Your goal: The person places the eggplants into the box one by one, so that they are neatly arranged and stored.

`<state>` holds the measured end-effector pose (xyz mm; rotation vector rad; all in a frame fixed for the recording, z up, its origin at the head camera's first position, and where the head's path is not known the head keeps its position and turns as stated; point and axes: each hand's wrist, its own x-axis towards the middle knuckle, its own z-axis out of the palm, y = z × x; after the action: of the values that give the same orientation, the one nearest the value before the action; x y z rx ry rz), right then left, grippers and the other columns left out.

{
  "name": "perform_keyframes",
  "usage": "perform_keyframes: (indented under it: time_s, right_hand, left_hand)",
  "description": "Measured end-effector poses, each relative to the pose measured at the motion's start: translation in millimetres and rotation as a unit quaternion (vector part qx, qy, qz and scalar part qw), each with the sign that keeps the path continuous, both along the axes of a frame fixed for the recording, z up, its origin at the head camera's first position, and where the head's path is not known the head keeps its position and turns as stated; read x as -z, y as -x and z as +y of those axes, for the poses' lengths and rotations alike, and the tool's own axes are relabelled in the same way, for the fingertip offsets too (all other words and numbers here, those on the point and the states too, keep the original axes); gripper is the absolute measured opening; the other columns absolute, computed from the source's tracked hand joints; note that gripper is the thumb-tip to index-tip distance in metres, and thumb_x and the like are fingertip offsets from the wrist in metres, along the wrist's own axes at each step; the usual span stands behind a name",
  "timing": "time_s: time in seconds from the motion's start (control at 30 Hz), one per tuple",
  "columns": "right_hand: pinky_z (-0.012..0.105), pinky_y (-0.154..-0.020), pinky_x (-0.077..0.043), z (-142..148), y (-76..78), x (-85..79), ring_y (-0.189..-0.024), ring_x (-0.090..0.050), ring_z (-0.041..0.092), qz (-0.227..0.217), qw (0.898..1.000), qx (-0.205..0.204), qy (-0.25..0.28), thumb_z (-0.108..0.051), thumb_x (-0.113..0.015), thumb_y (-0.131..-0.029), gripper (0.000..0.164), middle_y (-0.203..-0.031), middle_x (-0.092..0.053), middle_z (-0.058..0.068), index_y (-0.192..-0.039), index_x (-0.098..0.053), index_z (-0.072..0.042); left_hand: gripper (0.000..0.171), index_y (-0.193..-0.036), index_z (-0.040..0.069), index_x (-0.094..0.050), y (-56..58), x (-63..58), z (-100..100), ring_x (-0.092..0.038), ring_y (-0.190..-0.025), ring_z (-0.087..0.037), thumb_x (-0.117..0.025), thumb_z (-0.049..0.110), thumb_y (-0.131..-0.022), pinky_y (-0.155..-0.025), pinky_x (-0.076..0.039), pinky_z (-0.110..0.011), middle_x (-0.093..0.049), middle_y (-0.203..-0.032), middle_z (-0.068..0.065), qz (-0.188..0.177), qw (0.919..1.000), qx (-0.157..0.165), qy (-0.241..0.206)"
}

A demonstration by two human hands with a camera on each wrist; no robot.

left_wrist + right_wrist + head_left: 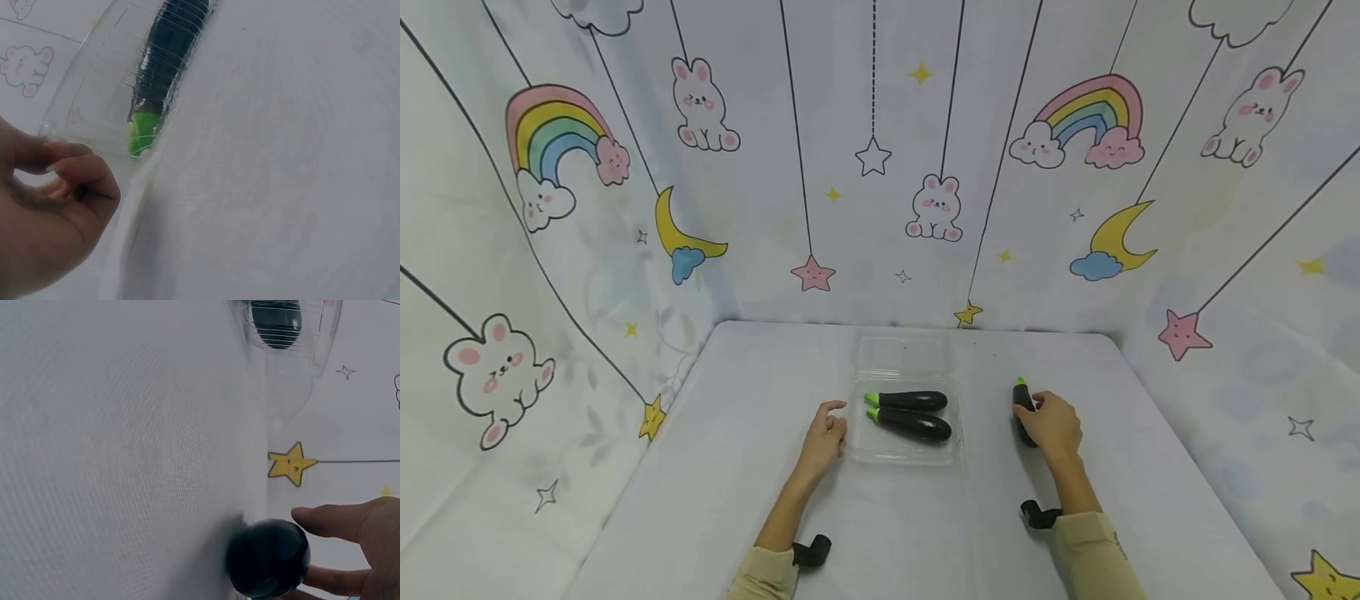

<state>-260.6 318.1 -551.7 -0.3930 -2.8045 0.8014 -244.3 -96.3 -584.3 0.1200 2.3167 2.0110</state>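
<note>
Head: right hand (1058, 423) grasps an eggplant (1021, 395), 3 o'clock from the box (906, 457); two eggplants (913, 423) inside. Left wrist: left hand (53, 219) at 8 o'clock, fingers (103, 181) bent; whether gripping the box, we cannot tell. Right wrist: grasped eggplant, 5 o'clock.

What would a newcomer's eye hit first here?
Probably the two glossy, green-tipped eggplants lying side by side in the clear box, mid-table. Next, the third eggplant, on the table to the right of the box, with the right grip on it. After that, likely the bright rainbows at upper left and upper right of the backdrop.
</note>
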Motion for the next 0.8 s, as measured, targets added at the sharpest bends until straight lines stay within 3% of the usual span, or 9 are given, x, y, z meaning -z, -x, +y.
perform_keyframes:
  time_s: [0.17,0.43,0.8]
  right_hand:
    - [0.043,-0.057,-0.057,2,-0.7,1.9,-0.085,-0.073,0.041,-0.02,1.0,0.002,0.012,-0.036,-0.074,-0.095,0.059,-0.109,-0.072,0.029,-0.13,-0.063,0.01]
    - [0.042,-0.057,-0.056,3,-1.0,1.1,-0.084,-0.073,0.04,-0.023,1.0,0.003,0.016,-0.038,-0.074,-0.094,0.06,-0.109,-0.073,0.028,-0.129,-0.064,0.009]
    - [0.048,-0.066,-0.057,-3,-4.2,-9.7,-0.094,-0.072,0.044,-0.001,1.0,0.007,0.011,-0.035,-0.076,-0.092,0.055,-0.114,-0.073,0.027,-0.128,-0.068,0.005]
  left_hand:
    - [0.04,-0.15,-0.001,-0.04,0.0,0.5,0,-0.047,-0.064,-0.012,-0.043,0.01,-0.112,-0.053,-0.039,-0.02,-0.051,-0.079,-0.004,0.001,1.0,0.001,0.003]
    - [0.039,-0.149,-0.001,-0.042,-0.6,-0.4,1,-0.046,-0.064,-0.014,-0.045,0.01,-0.112,-0.052,-0.038,-0.021,-0.05,-0.078,-0.004,0.008,0.9999,-0.007,-0.001]
    - [0.039,-0.149,0.0,-0.043,-0.1,1.3,1,-0.046,-0.061,-0.011,-0.045,0.011,-0.112,-0.052,-0.038,-0.021,-0.05,-0.076,-0.001,0.004,0.9999,-0.011,0.01]
